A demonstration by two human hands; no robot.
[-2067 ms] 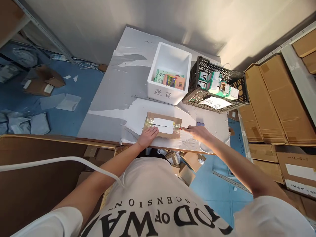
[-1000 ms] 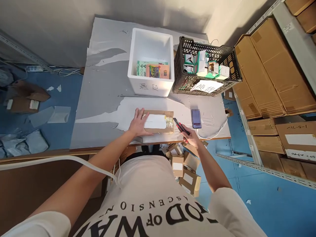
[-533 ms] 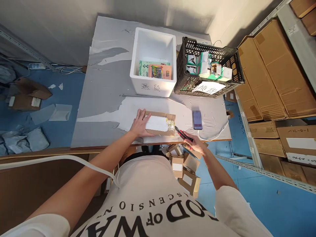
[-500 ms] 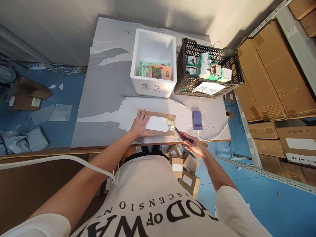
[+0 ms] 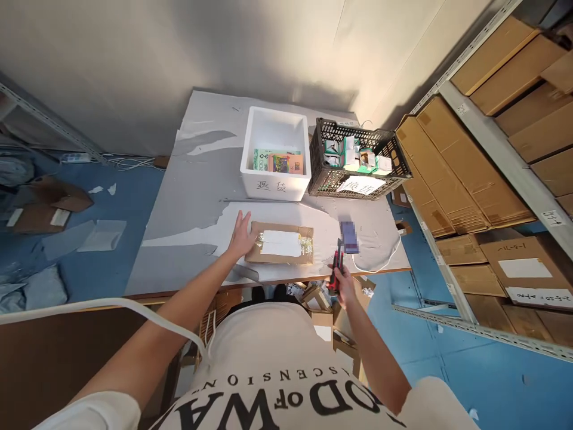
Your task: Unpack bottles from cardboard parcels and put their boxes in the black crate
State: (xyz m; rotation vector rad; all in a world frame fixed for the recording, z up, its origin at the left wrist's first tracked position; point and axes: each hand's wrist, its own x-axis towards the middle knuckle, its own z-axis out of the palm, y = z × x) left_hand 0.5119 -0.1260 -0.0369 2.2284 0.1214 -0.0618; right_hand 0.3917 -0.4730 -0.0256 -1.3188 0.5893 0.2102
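Observation:
A long cardboard box (image 5: 281,257) with a white label and shiny tape on top lies flat near the table's front edge. At its left end is my left hand (image 5: 242,237), fingers stretched out and apart, beside or just touching the box. My right hand (image 5: 344,285) is wrapped around a red and black utility knife (image 5: 338,263). The knife points away from me, to the right of the box and apart from it. A phone (image 5: 348,237) with a white cable lies just beyond the knife.
Behind the box stand a white foam bin (image 5: 277,190) holding colourful packets and a black plastic crate (image 5: 317,170) with small green-white boxes. Metal shelving (image 5: 492,134) with cartons is on the right. Opened cartons (image 5: 320,298) lie below the table edge.
My right hand has drawn the knife away from the box's right end and turned it upright in view. My left hand has slid from the box's top to its left end.

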